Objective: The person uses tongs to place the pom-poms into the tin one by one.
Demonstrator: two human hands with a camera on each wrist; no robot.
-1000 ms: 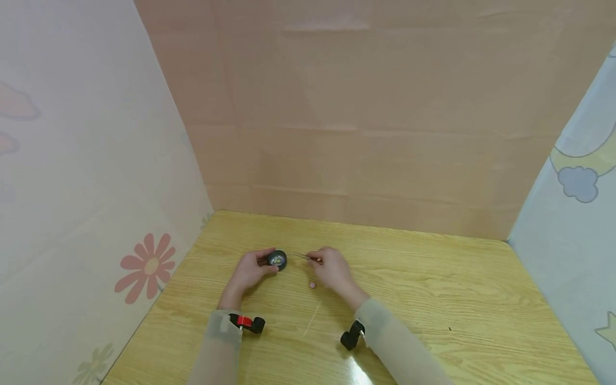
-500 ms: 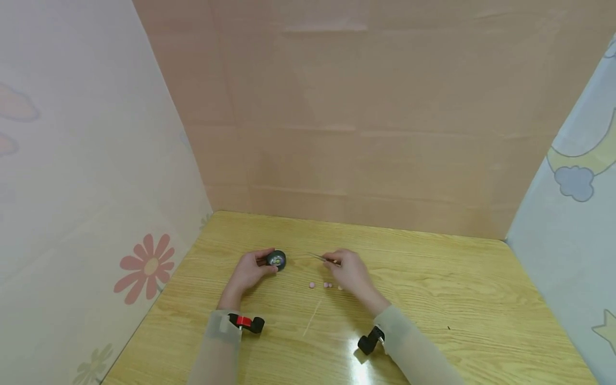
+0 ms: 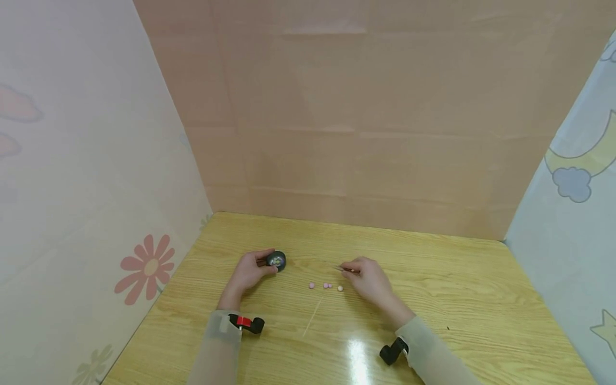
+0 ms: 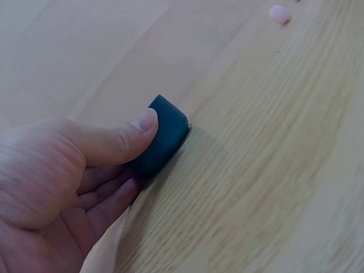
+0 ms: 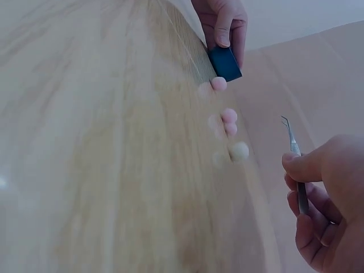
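Note:
My left hand [image 3: 249, 271] holds a small round dark blue-green cup [image 4: 168, 139] on the table, thumb on the near side and fingers behind. Small yellowish and purplish bits show inside it in the head view, too small to make out. My right hand [image 3: 370, 279] pinches bent-tip metal tweezers [image 5: 296, 149] above the table, right of the cup. Nothing shows between the tweezers' tips. Between the hands lie a pink ball [image 3: 312, 285], two smaller pink balls [image 3: 328, 285] touching each other, and a cream ball [image 3: 340, 288] nearest my right hand.
The wood-grain table [image 3: 433, 278] meets a brown paper-covered wall [image 3: 356, 160] at the back. Patterned white panels [image 3: 96, 187] stand at both sides. A tiny dark speck [image 3: 448, 328] lies at the right, and light glares near the front.
My right hand has moved right with the tweezers, away from the cup, and the balls it covered have come into view. My left hand and the cup have stayed put.

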